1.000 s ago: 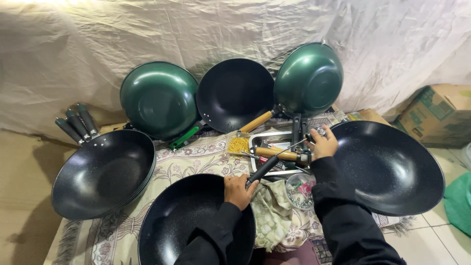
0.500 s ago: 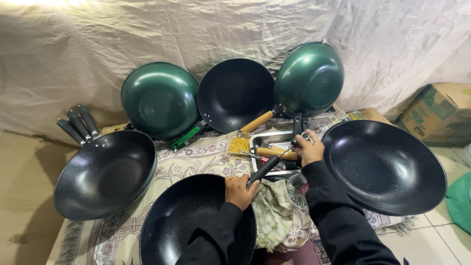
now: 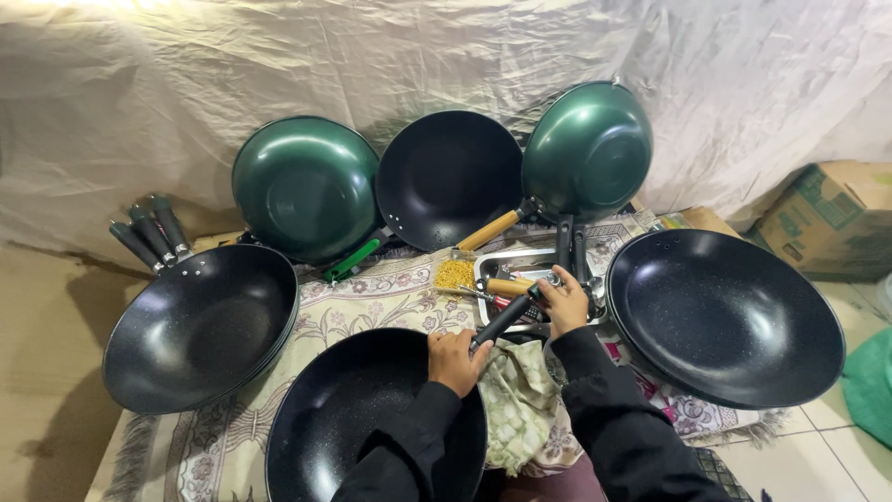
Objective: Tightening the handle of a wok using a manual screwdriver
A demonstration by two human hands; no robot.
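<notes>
A black wok (image 3: 344, 418) lies in front of me on a patterned cloth (image 3: 372, 297). My left hand (image 3: 455, 361) grips the near end of its black handle (image 3: 502, 321), right at the wok's rim. At the handle's far end my right hand (image 3: 563, 303) has its fingers curled around the tip, beside a metal tray (image 3: 520, 265). In the tray lies a wooden-handled piece (image 3: 506, 286). Whether the right hand also holds a small tool is hidden by the fingers.
A large black wok (image 3: 725, 316) sits at the right and a stack of black woks (image 3: 200, 325) at the left. Two green woks (image 3: 302, 186) (image 3: 590, 149) and a black wok (image 3: 451, 177) lean against the draped sheet. A crumpled rag (image 3: 520, 409), yellow scourer (image 3: 455, 274) and cardboard box (image 3: 827, 218) are nearby.
My right hand has drawn in from near the right wok's rim to the far end of the black handle. My left hand has stayed on the handle.
</notes>
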